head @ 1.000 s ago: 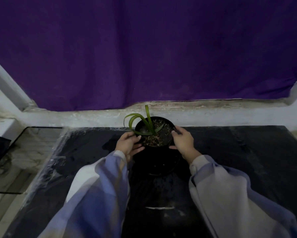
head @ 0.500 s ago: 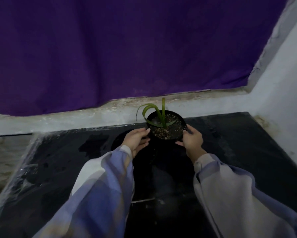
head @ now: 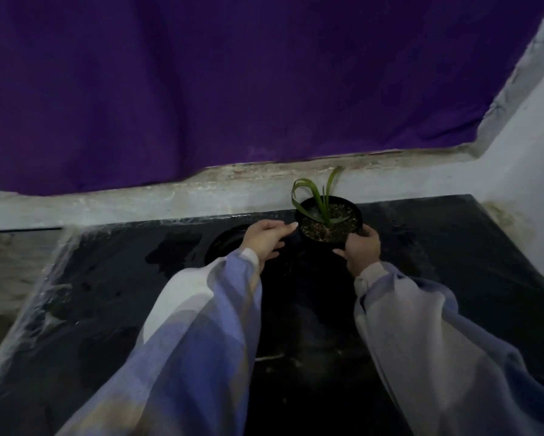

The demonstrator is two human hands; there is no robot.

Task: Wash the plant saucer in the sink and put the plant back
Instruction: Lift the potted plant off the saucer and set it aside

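Note:
A black plant pot with soil and a few green leaves is near the back of the dark wet counter. My right hand grips its right side. My left hand is cupped against its left side, fingertips touching the rim. Whether the pot rests on the counter or hangs just above it, I cannot tell. To the left of the pot lies a dark round saucer, hard to make out on the black surface and partly hidden behind my left hand.
A purple curtain hangs behind a stained white ledge. A white wall closes the right side. Clear plastic film covers the counter's left edge. My wide pale sleeves fill the foreground.
Both hands have carried the pot to the right, off the dark saucer, which now shows at the left. The view has swung right, and the right wall is nearer.

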